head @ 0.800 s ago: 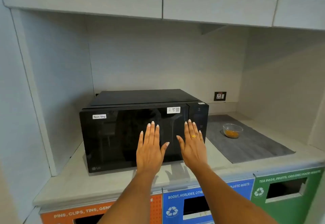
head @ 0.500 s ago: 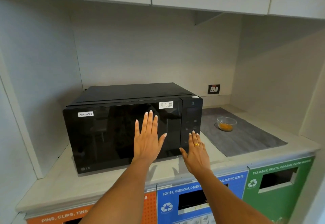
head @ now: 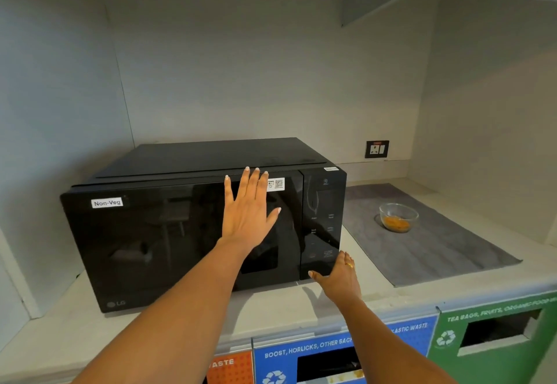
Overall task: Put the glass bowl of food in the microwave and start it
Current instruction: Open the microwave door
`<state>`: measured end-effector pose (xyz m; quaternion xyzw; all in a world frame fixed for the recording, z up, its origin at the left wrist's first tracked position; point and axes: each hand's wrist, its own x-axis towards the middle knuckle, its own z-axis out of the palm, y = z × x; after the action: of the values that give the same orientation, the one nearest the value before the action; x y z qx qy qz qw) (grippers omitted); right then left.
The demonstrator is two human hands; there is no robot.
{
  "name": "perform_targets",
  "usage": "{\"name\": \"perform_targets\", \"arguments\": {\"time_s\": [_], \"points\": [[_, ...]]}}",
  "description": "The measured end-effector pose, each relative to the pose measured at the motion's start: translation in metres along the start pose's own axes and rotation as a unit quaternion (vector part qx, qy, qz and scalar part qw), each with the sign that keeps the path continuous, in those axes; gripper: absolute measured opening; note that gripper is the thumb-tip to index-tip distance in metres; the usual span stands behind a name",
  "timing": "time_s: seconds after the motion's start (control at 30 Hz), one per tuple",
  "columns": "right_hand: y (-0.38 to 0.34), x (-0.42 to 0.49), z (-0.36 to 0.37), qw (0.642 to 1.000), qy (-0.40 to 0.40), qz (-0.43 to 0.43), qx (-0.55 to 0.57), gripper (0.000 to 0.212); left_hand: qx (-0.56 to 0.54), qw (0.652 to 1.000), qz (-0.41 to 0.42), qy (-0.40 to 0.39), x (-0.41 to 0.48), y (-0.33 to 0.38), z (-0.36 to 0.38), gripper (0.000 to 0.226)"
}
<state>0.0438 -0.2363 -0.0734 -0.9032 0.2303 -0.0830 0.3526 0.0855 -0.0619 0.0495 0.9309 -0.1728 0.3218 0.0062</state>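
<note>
A black microwave (head: 144, 242) with a "Non-Veg" label stands on the counter, its door closed. My left hand (head: 247, 212) lies flat against the door glass near its top right, fingers spread. At the bottom of the control panel (head: 322, 221) sits my right hand (head: 339, 275), its fingers touching the lowest part of the panel and holding nothing. The small glass bowl (head: 398, 217) with orange food rests on a grey mat (head: 437, 251) to the microwave's right, apart from both hands.
A wall socket (head: 376, 149) sits behind the mat. Below the counter edge (head: 301, 314) are orange, blue (head: 331, 350) and green (head: 494, 338) waste bins with slots. Cabinets hang overhead; side walls close the alcove left and right.
My left hand rose higher on the door glass. My right hand slid down and right from the door to the bottom of the control panel. The view moved closer.
</note>
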Motion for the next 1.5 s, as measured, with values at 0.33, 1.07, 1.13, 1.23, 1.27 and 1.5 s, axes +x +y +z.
{"name": "perform_targets", "arguments": {"time_s": [0.33, 1.07, 1.13, 1.23, 1.27, 1.5], "points": [[0.011, 0.025, 0.025, 0.981, 0.035, 0.011, 0.190, 0.086, 0.066, 0.990, -0.006, 0.127, 0.005, -0.001, 0.029, 0.077], [0.021, 0.035, 0.037, 0.966, 0.028, -0.035, 0.254, 0.078, 0.078, 0.977, -0.036, 0.193, 0.013, 0.002, 0.053, 0.069], [0.020, 0.035, 0.038, 0.967, 0.033, -0.027, 0.252, 0.077, 0.075, 0.977, -0.037, 0.197, 0.014, 0.003, 0.054, 0.071], [0.020, 0.036, 0.039, 0.967, 0.044, -0.019, 0.249, 0.075, 0.074, 0.977, -0.040, 0.195, 0.014, 0.003, 0.055, 0.068], [0.020, 0.036, 0.039, 0.967, 0.049, -0.017, 0.249, 0.075, 0.075, 0.978, -0.042, 0.192, 0.014, 0.003, 0.054, 0.068], [0.014, 0.036, 0.046, 0.962, 0.084, 0.007, 0.261, 0.074, 0.060, 0.972, -0.037, 0.224, 0.005, 0.007, 0.053, 0.067]]}}
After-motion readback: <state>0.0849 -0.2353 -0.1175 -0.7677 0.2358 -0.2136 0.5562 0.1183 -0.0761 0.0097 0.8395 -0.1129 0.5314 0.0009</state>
